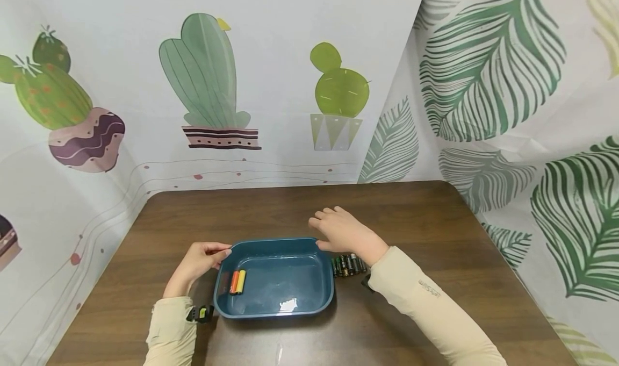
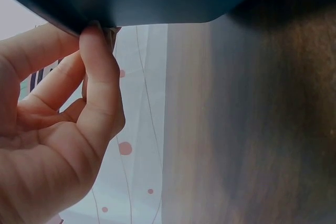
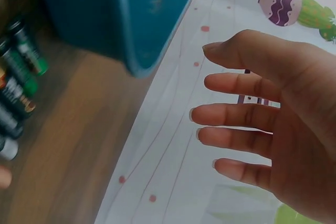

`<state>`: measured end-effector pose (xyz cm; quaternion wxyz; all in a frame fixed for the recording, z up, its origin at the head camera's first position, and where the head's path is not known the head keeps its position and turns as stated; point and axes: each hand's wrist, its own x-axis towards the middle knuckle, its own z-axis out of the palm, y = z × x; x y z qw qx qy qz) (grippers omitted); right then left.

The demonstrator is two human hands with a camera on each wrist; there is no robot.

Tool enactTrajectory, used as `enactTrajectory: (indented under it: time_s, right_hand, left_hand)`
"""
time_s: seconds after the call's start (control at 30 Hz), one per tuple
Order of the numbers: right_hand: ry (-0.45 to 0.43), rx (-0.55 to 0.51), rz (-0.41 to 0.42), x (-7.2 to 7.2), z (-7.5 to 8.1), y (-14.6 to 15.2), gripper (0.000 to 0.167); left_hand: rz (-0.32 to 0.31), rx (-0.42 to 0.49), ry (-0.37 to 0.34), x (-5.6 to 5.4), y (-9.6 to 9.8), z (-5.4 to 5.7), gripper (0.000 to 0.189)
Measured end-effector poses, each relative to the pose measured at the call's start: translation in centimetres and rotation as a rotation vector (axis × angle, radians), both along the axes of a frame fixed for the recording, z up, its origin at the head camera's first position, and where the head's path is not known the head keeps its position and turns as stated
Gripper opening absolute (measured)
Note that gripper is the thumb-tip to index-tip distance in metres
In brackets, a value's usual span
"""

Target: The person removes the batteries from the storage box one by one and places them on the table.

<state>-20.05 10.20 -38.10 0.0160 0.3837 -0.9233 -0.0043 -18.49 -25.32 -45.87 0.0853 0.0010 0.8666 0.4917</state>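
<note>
A dark blue rectangular plastic tray [image 1: 285, 272] sits in front of me on the table. Inside it, near the left wall, an orange battery [image 1: 234, 282] and a yellow battery [image 1: 240, 282] lie side by side. My left hand [image 1: 195, 261] pinches the tray's far left corner; the left wrist view shows the thumb [image 2: 100, 72] pressed at the rim. At the far right corner my right hand [image 1: 345, 231] hovers with nothing in it. Its fingers [image 3: 236, 115] are extended and spread apart in the right wrist view, with the tray's corner [image 3: 137, 69] beside them.
Several dark batteries [image 1: 348, 265], some with green bands, stand in a row right of the tray, partly under the right forearm. The brown wooden table [image 1: 425, 226] reaches back to a wall cloth [image 1: 280, 86] printed with cacti and leaves.
</note>
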Motion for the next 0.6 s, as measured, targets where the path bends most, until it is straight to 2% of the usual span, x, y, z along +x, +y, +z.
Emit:
enactTrajectory:
  time_s: [0.37, 0.6]
  right_hand:
    - [-0.004, 0.025, 0.053, -0.1, 1.1, -3.6, 0.035]
    - [0.036, 0.055, 0.117, -0.3, 1.0, -6.3, 0.036]
  left_hand:
    - [-0.001, 0.0, 0.007, -0.2, 0.0, -0.1, 0.025]
    - [-0.007, 0.017, 0.013, -0.2, 0.0, -0.1, 0.025]
